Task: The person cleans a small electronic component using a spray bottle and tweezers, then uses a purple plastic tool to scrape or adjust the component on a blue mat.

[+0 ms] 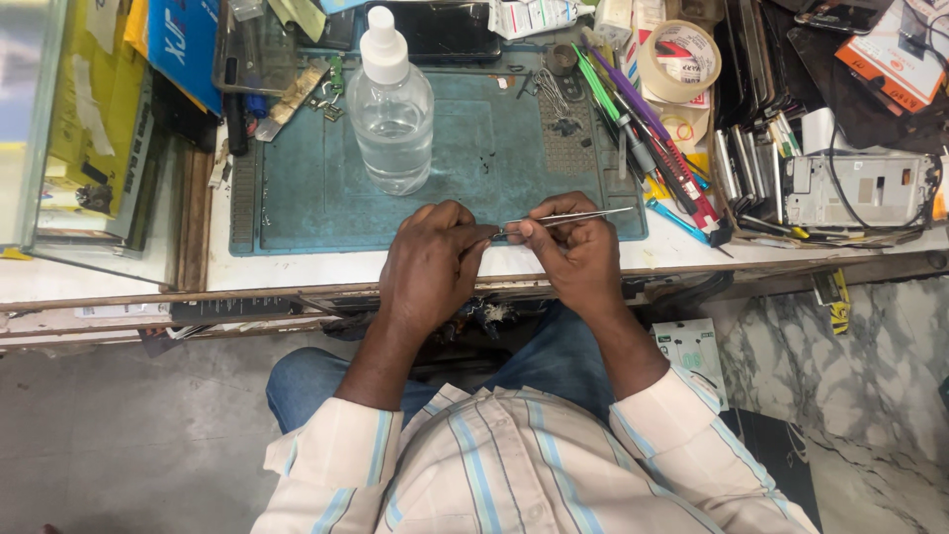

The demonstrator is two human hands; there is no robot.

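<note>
Two hands meet over tweezers at the bench's near edge.

The right hand [578,252] pinches the metal tweezers [563,221], tips aimed at the curled left hand [435,257], whose closed fingers seem to steady something tiny (hidden from view). Both rest by the teal mat's [297,188] front rim; the clear spray bottle [390,109] stands behind, tools crowd the right.
</note>
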